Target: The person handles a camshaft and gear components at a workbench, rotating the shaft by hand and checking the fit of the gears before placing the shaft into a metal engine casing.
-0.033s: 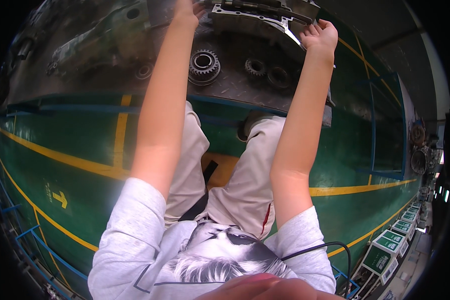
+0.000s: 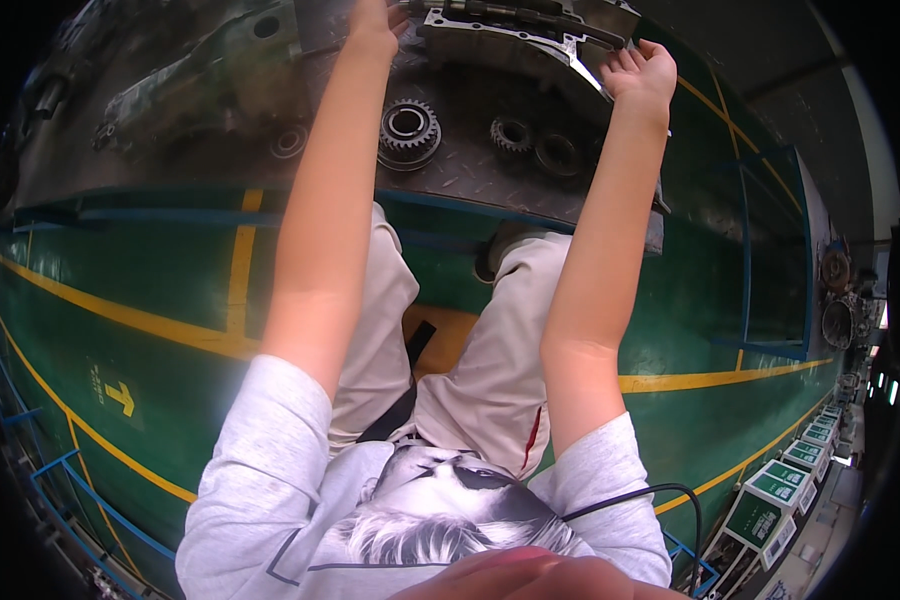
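Two bare arms reach from me across a dark, checker-plate steel tabletop toward its far edge, where a large grey metal gearbox housing lies with a shaft along its top. My right hand sits at the housing's right end, fingers curled against its pale rim, though I cannot tell whether the grip is truly clamped on it. My left hand rests at the housing's left end, mostly cut off by the frame, so its grip cannot be judged. Nearer the front edge lie a big toothed gear, then a smaller gear just beside a dark ring.
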### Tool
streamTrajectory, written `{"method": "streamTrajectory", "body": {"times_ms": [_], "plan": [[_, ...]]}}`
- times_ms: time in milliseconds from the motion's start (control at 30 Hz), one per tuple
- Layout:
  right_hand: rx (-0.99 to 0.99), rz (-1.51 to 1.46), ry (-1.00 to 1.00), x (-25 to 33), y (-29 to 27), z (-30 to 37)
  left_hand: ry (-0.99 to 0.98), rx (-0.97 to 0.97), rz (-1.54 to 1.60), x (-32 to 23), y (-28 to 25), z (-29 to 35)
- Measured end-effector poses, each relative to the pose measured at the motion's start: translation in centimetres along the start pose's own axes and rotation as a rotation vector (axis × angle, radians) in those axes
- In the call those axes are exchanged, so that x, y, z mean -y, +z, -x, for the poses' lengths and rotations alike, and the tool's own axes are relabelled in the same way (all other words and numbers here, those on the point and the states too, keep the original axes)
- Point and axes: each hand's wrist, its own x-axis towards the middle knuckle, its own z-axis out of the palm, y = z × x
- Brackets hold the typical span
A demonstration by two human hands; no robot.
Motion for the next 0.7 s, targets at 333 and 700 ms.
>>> {"method": "streamTrajectory", "body": {"times_ms": [333,700], "plan": [[-0.095,0.027,-0.1,1.2,-0.7,-0.4,-0.031,0.185,-0.102,0.7,0.9,2.0],[-0.067,0.164,-0.126,0.3,-0.4,0.2,0.252,0.11,-0.347,1.6,-0.2,-1.0]]}}
